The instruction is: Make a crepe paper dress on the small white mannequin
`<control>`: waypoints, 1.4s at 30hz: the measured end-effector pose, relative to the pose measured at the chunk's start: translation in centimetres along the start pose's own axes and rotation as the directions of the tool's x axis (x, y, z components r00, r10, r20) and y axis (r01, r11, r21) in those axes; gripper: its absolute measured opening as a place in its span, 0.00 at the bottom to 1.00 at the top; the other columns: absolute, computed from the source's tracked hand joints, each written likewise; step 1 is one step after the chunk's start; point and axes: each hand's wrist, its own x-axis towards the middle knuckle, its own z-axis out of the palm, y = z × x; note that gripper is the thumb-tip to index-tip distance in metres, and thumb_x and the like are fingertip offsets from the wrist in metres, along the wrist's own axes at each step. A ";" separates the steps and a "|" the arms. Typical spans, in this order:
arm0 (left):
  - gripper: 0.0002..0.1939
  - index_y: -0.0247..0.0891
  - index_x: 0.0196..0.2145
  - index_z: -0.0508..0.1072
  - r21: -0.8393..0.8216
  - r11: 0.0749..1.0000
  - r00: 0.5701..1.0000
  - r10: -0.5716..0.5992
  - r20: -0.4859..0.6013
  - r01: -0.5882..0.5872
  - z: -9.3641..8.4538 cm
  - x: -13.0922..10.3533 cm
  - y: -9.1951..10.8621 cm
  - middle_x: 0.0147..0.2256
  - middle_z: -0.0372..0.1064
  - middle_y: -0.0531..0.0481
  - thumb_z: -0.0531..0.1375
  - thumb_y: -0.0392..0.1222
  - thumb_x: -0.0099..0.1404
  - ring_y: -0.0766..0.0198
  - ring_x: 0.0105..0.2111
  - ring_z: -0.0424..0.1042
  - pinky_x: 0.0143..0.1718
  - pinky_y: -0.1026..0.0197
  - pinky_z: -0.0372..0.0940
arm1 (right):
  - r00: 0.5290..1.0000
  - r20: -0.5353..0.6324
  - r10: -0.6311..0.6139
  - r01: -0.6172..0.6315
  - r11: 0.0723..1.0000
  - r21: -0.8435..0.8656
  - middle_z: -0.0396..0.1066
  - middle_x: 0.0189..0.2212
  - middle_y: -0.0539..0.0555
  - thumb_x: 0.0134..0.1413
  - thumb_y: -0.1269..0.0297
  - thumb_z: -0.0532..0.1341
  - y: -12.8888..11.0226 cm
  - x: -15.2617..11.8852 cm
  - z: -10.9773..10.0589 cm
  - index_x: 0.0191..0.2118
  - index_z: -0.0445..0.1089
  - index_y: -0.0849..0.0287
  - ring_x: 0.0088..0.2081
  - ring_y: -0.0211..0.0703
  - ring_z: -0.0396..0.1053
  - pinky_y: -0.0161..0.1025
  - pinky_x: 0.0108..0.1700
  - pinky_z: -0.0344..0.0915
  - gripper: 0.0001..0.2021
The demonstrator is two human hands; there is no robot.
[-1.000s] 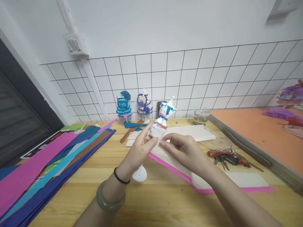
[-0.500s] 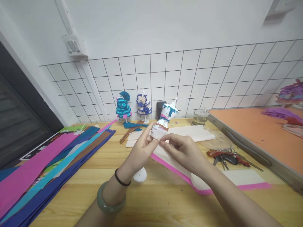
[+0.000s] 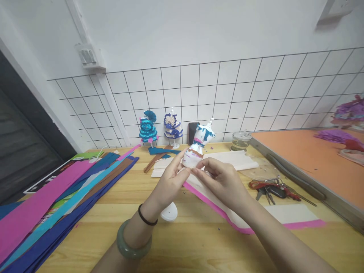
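Note:
A small white dress form with blue, pink and brown scraps on it leans to the right in the middle. My left hand is wrapped round its lower part, the thumb at its bottom edge. A long cream paper strip with a pink border runs from the form's base down to the right, under my right forearm. My right hand pinches the strip's upper end against the form's lower edge. The form's white round base shows below my left hand.
Coloured paper strips lie on the left. Two decorated dress forms stand at the back, near a phone. A glass jar, keys and an orange board are on the right. More cream paper lies behind my hands.
The dress form and both hands have shifted very slightly to the right. The grip of each hand looks the same.

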 end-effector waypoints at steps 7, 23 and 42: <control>0.28 0.44 0.59 0.54 0.036 0.998 0.998 0.057 -0.009 -0.056 -0.1 0.0 -0.1 0.58 0.57 0.48 0.52 0.35 0.62 0.57 0.58 0.53 0.58 0.54 0.49 | 0.998 -0.057 0.000 -0.001 1.000 -0.021 0.48 0.14 0.42 0.54 0.58 0.58 0.2 0.0 0.2 0.28 0.66 0.58 0.18 0.33 0.48 0.32 0.21 0.45 0.10; 0.30 0.46 0.61 0.51 0.143 0.988 0.998 0.053 -0.024 -0.049 0.0 -0.2 0.1 0.59 0.54 0.50 0.52 0.35 0.62 0.55 0.59 0.53 0.57 0.55 0.51 | 0.991 -0.053 0.122 -0.119 0.991 0.056 0.54 0.14 0.45 0.51 0.52 0.58 0.0 0.0 0.2 0.24 0.67 0.59 0.19 0.33 0.50 0.32 0.20 0.47 0.15; 0.28 0.45 0.60 0.53 0.220 0.968 0.992 0.127 -0.012 -0.121 0.2 -0.4 0.1 0.59 0.54 0.51 0.53 0.36 0.63 0.58 0.58 0.53 0.57 0.57 0.50 | 0.966 0.045 0.255 -0.258 0.925 0.279 0.60 0.16 0.47 0.47 0.49 0.60 0.1 0.3 0.1 0.22 0.65 0.60 0.19 0.33 0.52 0.31 0.19 0.48 0.18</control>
